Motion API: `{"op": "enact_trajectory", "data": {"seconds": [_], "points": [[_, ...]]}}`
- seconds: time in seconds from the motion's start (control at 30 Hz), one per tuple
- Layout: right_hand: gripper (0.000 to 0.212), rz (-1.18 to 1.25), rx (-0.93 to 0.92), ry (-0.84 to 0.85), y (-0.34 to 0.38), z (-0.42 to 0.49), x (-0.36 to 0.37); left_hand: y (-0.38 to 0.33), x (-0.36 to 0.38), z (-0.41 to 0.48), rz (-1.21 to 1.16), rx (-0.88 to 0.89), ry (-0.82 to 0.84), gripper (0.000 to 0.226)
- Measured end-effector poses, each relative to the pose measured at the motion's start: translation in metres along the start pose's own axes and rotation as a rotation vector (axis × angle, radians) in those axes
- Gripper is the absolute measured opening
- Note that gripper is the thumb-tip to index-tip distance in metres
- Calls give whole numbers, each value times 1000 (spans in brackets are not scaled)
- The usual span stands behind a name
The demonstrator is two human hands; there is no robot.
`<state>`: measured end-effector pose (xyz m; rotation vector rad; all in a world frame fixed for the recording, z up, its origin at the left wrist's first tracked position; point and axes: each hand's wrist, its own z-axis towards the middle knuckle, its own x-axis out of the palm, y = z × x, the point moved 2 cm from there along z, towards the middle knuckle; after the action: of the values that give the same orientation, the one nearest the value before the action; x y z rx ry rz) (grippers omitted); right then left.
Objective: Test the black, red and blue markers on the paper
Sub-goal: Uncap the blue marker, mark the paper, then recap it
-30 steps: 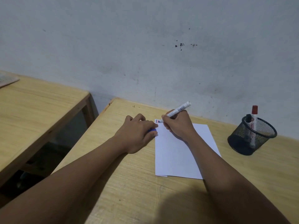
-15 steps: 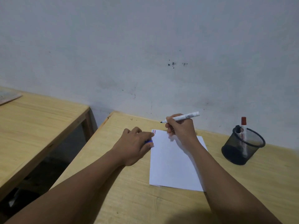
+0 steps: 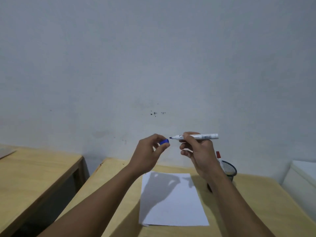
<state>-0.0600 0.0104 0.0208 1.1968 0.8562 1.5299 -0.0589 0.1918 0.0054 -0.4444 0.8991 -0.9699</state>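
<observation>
My right hand (image 3: 199, 153) holds a white-barrelled blue marker (image 3: 203, 136) level in the air, its uncapped blue tip pointing left. My left hand (image 3: 150, 154) pinches the blue cap (image 3: 164, 141) just left of that tip, a small gap between them. Both hands hover above the far end of the white paper (image 3: 172, 202), which lies on the wooden desk (image 3: 256, 202). A red-capped marker (image 3: 218, 155) stands in the black mesh cup (image 3: 230, 169), partly hidden behind my right wrist. The paper's top-left corner is hidden by my left arm.
A second wooden table (image 3: 34, 171) stands to the left across a dark gap. A white box-like object (image 3: 301, 178) sits at the right edge. The grey wall rises directly behind the desk.
Both hands have lifted off the paper into the air. The marker now lies level with its tip towards the cap in my left hand. The camera has tilted upward.
</observation>
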Motion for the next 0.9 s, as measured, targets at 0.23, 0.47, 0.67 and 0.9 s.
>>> {"op": "enact_trajectory", "data": {"seconds": [0.23,0.47,0.67,0.9], "points": [[11,-36,-89,-10,44,-16,-26,-53,8,16,-21,69,5,8],[14,-125,-102,23,54,-19,-43,-77,10,17,50,189,101,12],[20,-105,-58,-34,51,-21,-40,-84,17,14,102,277,17,15],[30,-11,233,-140,29,-32,-32,-72,16,15,255,301,86,14]]}}
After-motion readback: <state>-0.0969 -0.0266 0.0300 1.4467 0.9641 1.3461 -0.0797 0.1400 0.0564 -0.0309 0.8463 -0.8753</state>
